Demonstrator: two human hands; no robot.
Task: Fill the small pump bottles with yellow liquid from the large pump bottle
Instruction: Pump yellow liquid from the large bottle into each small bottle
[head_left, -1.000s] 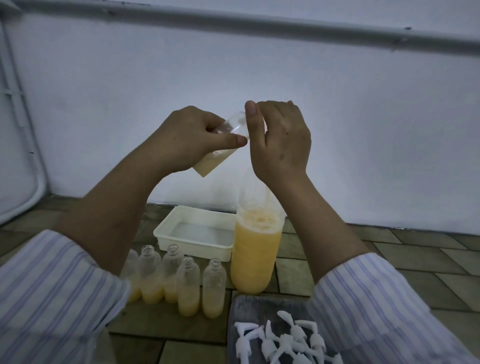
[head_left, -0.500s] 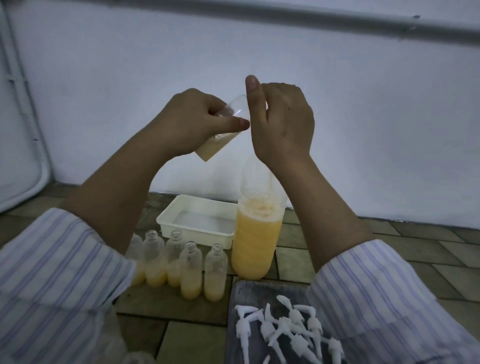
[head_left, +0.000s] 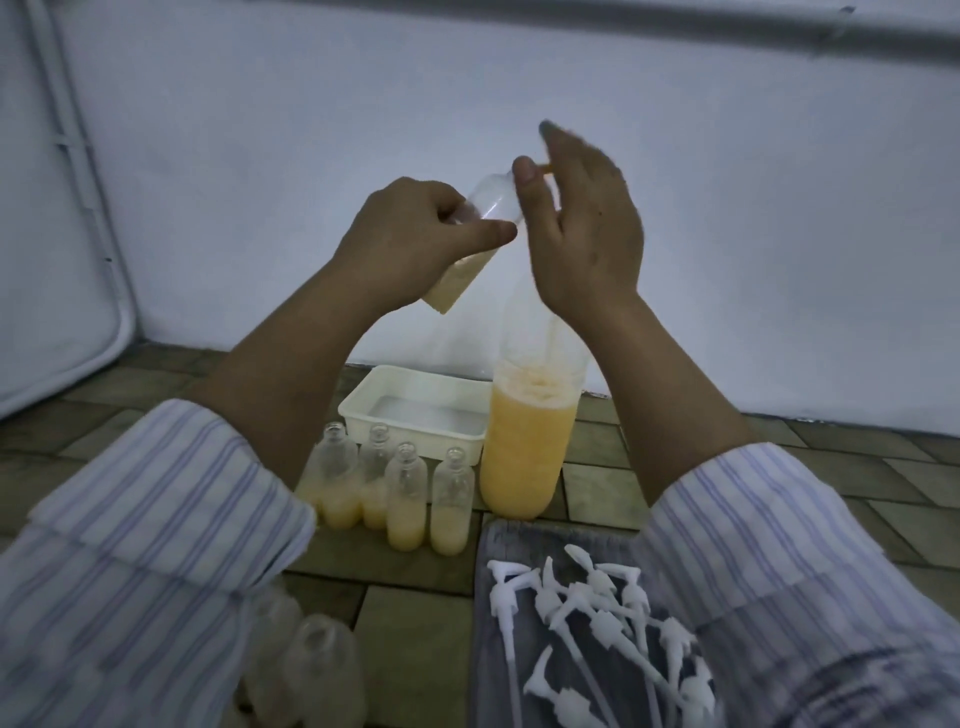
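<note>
white wall (head_left: 260, 156) fills the back, with a pipe (head_left: 727, 28) running along its top. below it lies a tiled floor (head_left: 415, 623).

two striped sleeves (head_left: 130, 545) come in from the bottom corners, bare forearms rising toward the middle.

a big bottle (head_left: 524, 447) stands on the floor, over half full of yellow liquid, its clear upper part rising toward the right hand. just left of it and behind sits a white tray (head_left: 415, 415). a dark mat (head_left: 488, 623) lies in front of the big bottle, with a heap of white pumps (head_left: 587, 623) on it.

left of the big bottle, a cluster of small bottles (head_left: 405, 499) stands uncapped on the floor, each with yellow liquid in the bottom part. more clear bottles (head_left: 317, 675), blurred, are at the bottom edge.

the left hand (head_left: 410, 244) holds one small bottle, the held bottle (head_left: 478, 234), up in the air above the big bottle, tilted with its neck up and to the right; fingers and thumb are curled round its middle, and yellow liquid sits in its lower end.

the right hand (head_left: 587, 234) is just beside the held bottle's neck, thumb up against the mouth, fingers straight and loosely together, blurred. a small orange bit shows between thumb and fingers; what it is cannot be told.
</note>
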